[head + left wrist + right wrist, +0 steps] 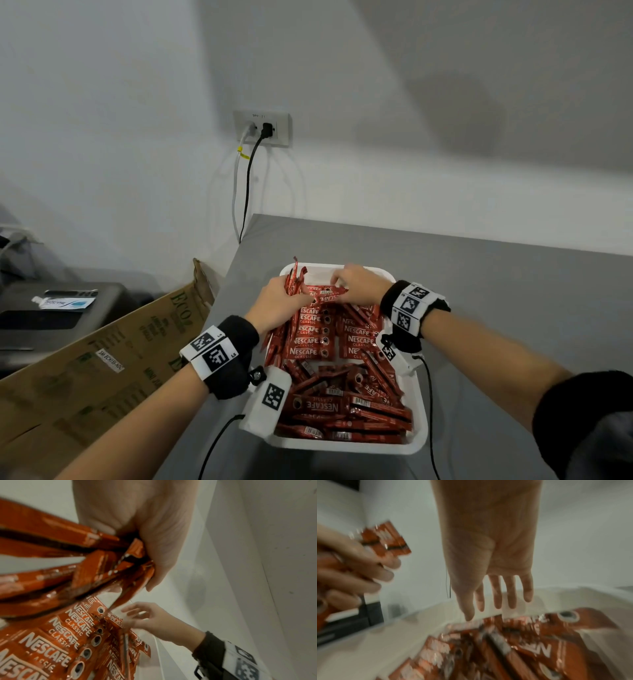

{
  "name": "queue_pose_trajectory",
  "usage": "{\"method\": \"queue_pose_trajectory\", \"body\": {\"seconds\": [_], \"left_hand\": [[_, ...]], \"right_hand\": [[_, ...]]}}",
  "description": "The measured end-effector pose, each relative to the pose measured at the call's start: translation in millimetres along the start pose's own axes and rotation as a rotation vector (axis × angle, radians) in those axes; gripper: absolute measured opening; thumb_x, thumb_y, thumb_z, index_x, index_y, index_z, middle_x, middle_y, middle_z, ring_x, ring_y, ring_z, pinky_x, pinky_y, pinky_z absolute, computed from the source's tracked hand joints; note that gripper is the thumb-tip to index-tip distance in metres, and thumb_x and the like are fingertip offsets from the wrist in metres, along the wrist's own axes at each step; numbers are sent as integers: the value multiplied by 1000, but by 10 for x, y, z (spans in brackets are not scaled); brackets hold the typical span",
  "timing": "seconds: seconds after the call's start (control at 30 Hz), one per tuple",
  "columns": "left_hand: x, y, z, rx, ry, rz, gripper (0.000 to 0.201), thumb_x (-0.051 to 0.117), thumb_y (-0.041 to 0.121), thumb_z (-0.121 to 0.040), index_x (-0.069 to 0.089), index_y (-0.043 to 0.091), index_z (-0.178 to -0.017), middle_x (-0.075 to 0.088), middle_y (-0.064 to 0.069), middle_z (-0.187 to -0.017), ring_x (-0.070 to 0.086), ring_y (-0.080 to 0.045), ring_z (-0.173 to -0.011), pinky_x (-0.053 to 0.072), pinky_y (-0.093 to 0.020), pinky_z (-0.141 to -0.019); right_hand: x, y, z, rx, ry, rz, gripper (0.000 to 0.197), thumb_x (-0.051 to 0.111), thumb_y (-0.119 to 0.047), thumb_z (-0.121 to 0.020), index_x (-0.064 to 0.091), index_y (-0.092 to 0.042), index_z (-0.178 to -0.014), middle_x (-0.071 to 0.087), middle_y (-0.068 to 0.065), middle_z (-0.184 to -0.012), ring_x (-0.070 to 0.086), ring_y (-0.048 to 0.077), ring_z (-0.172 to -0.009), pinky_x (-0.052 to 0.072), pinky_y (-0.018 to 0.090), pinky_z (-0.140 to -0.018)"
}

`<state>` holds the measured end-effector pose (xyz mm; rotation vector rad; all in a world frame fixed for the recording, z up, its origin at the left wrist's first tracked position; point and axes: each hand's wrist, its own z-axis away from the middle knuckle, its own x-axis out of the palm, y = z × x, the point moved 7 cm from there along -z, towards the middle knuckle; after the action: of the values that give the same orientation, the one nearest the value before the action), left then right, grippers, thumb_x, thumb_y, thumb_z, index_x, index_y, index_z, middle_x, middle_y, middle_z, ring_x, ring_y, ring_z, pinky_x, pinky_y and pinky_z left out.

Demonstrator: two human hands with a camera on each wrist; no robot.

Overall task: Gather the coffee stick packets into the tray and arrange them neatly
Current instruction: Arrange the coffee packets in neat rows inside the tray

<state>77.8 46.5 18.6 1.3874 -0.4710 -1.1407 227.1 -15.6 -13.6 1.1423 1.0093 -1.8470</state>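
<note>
Packets (pixel 310 337) mostly in tray (pixel 419 442); my left hand (pixel 279 301) grips a bunch, right hand (pixel 359 284) loose, fingers over far-end packets lying crosswise, w/ right closer.

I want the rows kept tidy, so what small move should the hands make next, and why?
Probably lay the bundle of packets that the left hand grips into the bare far end of the tray, beside the stacked rows; the right hand is open there, ready to square it.
</note>
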Motion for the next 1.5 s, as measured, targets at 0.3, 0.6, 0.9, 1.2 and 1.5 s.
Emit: {"method": "queue_pose_trajectory", "body": {"seconds": [0.3,0.6,0.9,1.2,1.5], "left_hand": [[10,295,-141,97,434,378,14,60,22,-89,53,17,-78,61,-3,-75,63,-23,-76,53,-35,-74],[323,258,-286,-23,225,395,24,63,29,-87,66,5,-89,68,-18,-97,65,-24,-94,54,-36,-85],[-48,-95,-251,-197,378,171,84,73,20,-77,22,10,-143,20,-14,-144,32,-29,-129,38,-35,-96],[-27,-114,-238,-55,297,146,42,68,9,-81,51,15,-119,40,-12,-131,43,-14,-103,41,-16,-64],[86,-114,-189,-22,173,63,16,71,6,-79,62,19,-85,63,-5,-95,62,-19,-87,54,-33,-78]], "right_hand": [[-70,-598,536,-218,-46,-1020,73,64,-10,-87,21,-22,-145,55,4,-124,58,21,-114,49,33,-95],[-116,-315,304,-69,182,-780,24,58,-4,-89,56,-6,-112,64,1,-83,63,4,-70,51,21,-63],[11,47,-11,91,45,133,39,45,-39,-85,53,-35,-123,68,-7,-101,64,16,-85,49,28,-72],[17,40,-60,76,11,156,44,70,-45,-76,56,-16,-105,65,2,-101,62,22,-90,49,33,-73],[-148,39,212,96,149,177,59,67,-56,-76,57,-10,-112,60,4,-105,58,23,-96,51,38,-81]]}}
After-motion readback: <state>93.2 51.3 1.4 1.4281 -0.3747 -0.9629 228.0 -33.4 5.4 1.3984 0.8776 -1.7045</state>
